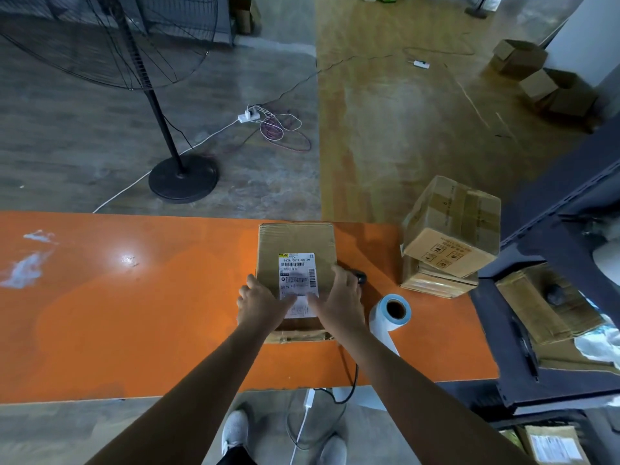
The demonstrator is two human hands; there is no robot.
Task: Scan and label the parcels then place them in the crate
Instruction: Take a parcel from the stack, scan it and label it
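Observation:
A brown cardboard parcel (297,241) lies on the orange table (134,297), with a white shipping label (298,273) on its top. My left hand (260,305) rests flat on the parcel's left side, fingers pressing the label's lower left. My right hand (339,302) lies flat on the right side, fingers on the label's lower right. A black barcode scanner (359,276) sits just behind my right hand, its cable hanging off the table's near edge. A roll of white labels (389,315) stands to the right.
Two stacked cardboard boxes (449,236) sit at the table's right end. A dark metal shelf (553,297) with more boxes stands to the right. A standing fan (181,176) and a power strip with cables (250,115) are on the floor beyond the table.

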